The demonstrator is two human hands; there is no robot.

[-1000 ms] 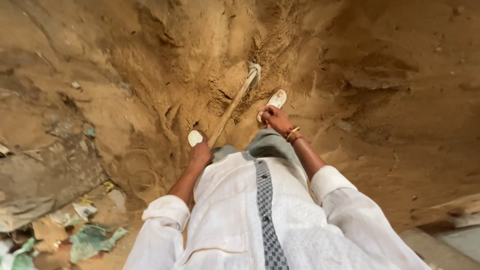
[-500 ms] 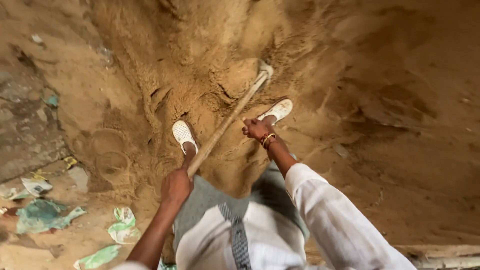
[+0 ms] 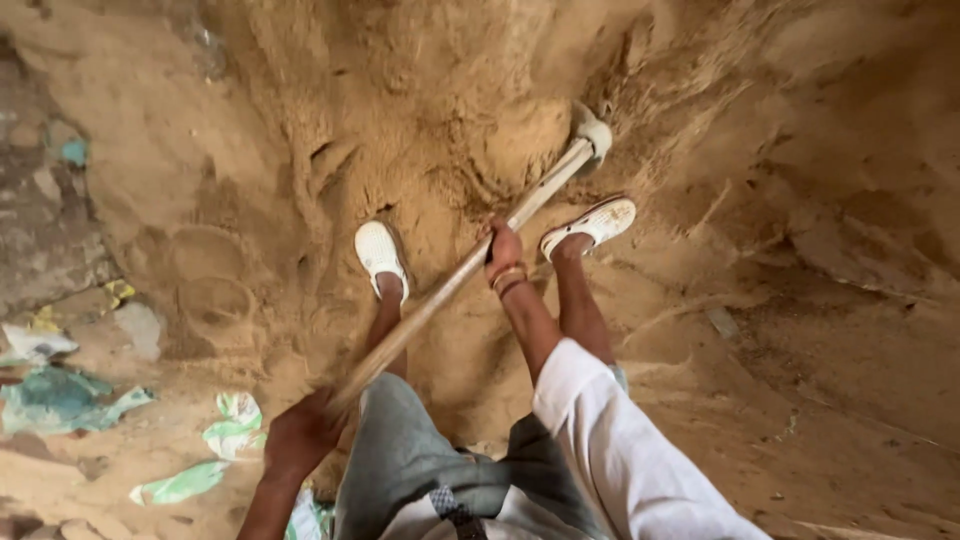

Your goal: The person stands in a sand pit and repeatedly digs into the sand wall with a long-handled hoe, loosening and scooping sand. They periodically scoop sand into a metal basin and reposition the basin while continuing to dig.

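Note:
I stand in a sandy pit holding a long wooden handle [image 3: 455,283] that runs from lower left to upper right. Its pale tool head [image 3: 592,136] is pushed into the sand bank [image 3: 480,130]. My left hand [image 3: 300,432] grips the near end of the handle, by my hip. My right hand [image 3: 503,246], with bangles at the wrist, grips the shaft about midway. My feet in white shoes stand either side of the shaft, the left shoe [image 3: 381,252] and the right shoe [image 3: 590,225].
Loose sand with footprints surrounds me. Scraps of green and white plastic litter [image 3: 215,440] lie at the lower left, with more debris [image 3: 55,395] by a grey stony patch [image 3: 45,230]. A steep sand wall rises ahead and to the right.
The view has dropped closer to the ground. My left hand slid back to the handle's near end, and the tool head now sits deeper in the bank.

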